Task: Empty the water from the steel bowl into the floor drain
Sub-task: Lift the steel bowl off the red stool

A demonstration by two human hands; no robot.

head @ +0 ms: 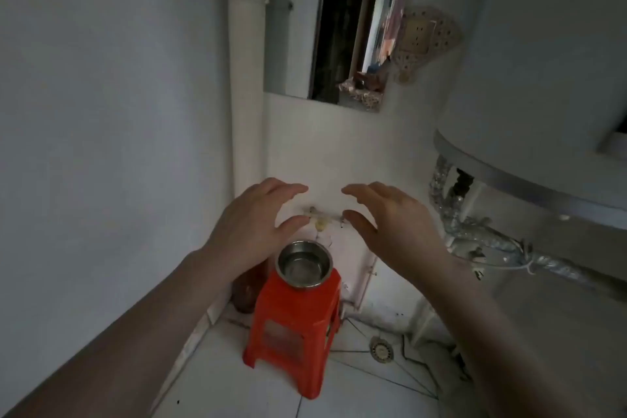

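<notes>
Walls (118, 112) of pale plaster close in a narrow corner, with a large white tank (543, 61) on the right and a mirror (325, 20) straight ahead. Below, a red plastic stool (291, 332) stands on the white tiled floor (237, 377). Both hands, left hand (251, 231) and right hand (400, 227), hover spread and empty above the stool, palms facing each other. The steel bowl (303, 267), holding water, sits upright on the stool's top. The floor drain (381, 349) lies near the stool's right side.
</notes>
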